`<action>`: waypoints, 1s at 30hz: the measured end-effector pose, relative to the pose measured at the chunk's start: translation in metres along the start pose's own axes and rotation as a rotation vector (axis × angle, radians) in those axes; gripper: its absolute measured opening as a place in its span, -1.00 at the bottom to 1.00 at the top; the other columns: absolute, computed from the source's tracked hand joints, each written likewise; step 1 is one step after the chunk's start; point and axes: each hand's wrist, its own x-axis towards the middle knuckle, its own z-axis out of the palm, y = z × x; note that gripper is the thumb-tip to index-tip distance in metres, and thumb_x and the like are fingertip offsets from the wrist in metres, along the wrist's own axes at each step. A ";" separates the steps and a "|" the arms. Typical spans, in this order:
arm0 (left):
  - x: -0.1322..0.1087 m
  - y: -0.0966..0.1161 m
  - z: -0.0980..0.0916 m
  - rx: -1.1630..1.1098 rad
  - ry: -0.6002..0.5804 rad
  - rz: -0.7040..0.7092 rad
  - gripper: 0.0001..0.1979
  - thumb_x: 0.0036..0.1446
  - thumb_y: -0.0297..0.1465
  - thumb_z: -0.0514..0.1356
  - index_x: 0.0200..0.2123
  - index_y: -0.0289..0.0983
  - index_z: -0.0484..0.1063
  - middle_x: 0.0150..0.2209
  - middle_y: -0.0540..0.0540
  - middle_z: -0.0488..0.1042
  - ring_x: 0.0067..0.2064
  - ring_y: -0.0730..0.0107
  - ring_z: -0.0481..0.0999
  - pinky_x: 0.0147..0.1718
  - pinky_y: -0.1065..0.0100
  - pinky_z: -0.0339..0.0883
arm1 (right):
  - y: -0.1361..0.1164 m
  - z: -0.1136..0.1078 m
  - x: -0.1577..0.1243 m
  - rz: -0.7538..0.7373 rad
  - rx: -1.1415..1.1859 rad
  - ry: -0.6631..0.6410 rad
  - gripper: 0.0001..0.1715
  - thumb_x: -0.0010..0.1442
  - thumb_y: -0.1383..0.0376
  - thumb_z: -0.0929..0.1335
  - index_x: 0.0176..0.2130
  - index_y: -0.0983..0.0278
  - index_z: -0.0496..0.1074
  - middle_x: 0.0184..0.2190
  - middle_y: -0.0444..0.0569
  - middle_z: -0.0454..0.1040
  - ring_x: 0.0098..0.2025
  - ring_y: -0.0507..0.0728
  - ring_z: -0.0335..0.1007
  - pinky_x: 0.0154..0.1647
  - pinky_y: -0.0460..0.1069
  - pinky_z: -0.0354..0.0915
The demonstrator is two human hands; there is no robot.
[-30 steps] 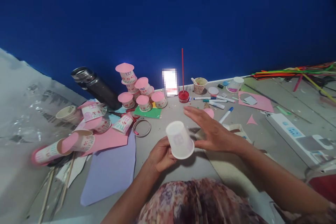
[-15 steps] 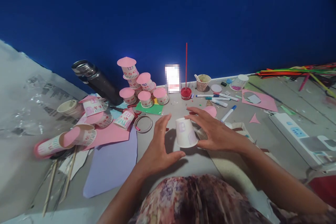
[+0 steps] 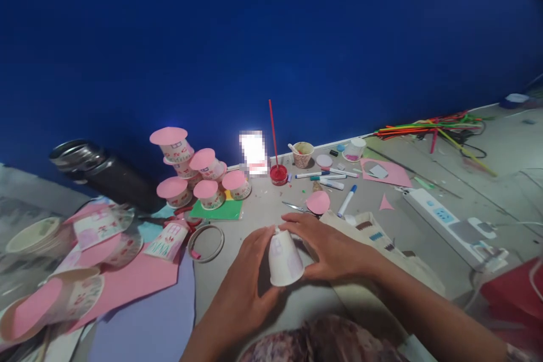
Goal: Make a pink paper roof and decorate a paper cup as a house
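Observation:
An upside-down white paper cup (image 3: 285, 260) with small drawn windows stands in front of me on the grey surface. My left hand (image 3: 248, 288) curls around its left side, fingers on the cup wall. My right hand (image 3: 328, 249) wraps the right side, with fingertips reaching over the cup's top. Both hands touch the cup. A pink paper circle (image 3: 318, 202) lies just beyond my right hand, next to small scissors (image 3: 296, 207).
A stack of decorated cups with pink lids (image 3: 197, 172) stands at the back left, near a dark flask (image 3: 106, 172). More cups and pink and lilac paper (image 3: 139, 277) lie left. Markers (image 3: 324, 175), a red paint pot (image 3: 279, 174), a power strip (image 3: 449, 220) and coloured sticks (image 3: 432, 124) lie right.
The cup went from being held up in my left hand to standing on the surface, and both hands have now closed around it. The camera view shifted right and down.

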 end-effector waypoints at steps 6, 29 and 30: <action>-0.001 -0.023 0.020 0.095 0.110 -0.007 -0.12 0.07 -0.56 0.20 0.45 -0.09 0.03 0.36 -0.31 0.35 0.34 -0.13 0.43 0.25 -0.16 0.44 | 0.017 -0.017 -0.006 0.069 -0.110 0.049 0.04 0.08 0.18 0.60 0.43 -0.04 0.24 0.39 -0.11 0.39 0.34 0.31 0.41 0.33 0.08 0.39; -0.005 -0.036 0.037 0.454 0.356 0.028 -0.35 0.33 -0.44 0.19 0.42 -0.04 0.13 0.33 -0.34 0.23 0.38 -0.20 0.27 0.16 -0.21 0.47 | 0.159 -0.118 0.018 0.449 -0.707 0.126 -0.84 0.23 0.40 0.40 -0.19 0.32 0.61 -0.15 0.17 0.61 -0.05 0.27 0.50 -0.14 0.00 0.27; -0.006 -0.032 0.034 0.443 0.379 0.021 -0.32 0.32 -0.43 0.21 0.44 -0.03 0.10 0.33 -0.34 0.23 0.38 -0.20 0.27 0.16 -0.21 0.46 | 0.151 -0.121 0.014 0.450 -0.705 0.145 -0.83 0.24 0.40 0.39 -0.18 0.33 0.60 -0.15 0.18 0.62 -0.06 0.27 0.51 -0.15 0.01 0.27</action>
